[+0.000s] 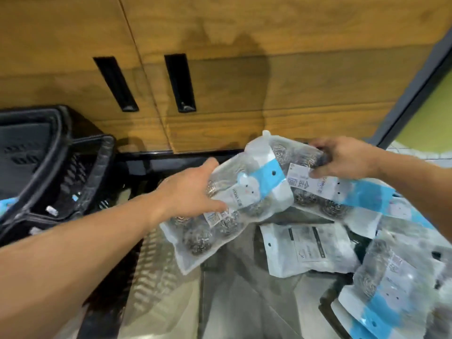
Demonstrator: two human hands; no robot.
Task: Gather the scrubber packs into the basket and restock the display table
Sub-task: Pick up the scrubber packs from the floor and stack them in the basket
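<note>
My left hand (188,192) grips the left edge of a clear scrubber pack (220,223) with steel-wool balls and a white-and-blue label. My right hand (342,159) holds the top of a second scrubber pack (325,192), which overlaps the first one. Both packs hang over an open black bin (156,265) lined with clear plastic. More scrubber packs lie inside it: one face down (308,250) in the middle, others piled at the right (396,285). A black basket (80,172) stands to the left, by my left forearm.
A second black basket (29,143) is stacked behind the first at the far left. A wooden cabinet front (220,81) with two black slot handles rises straight ahead. A grey frame (415,81) and a green wall lie to the right.
</note>
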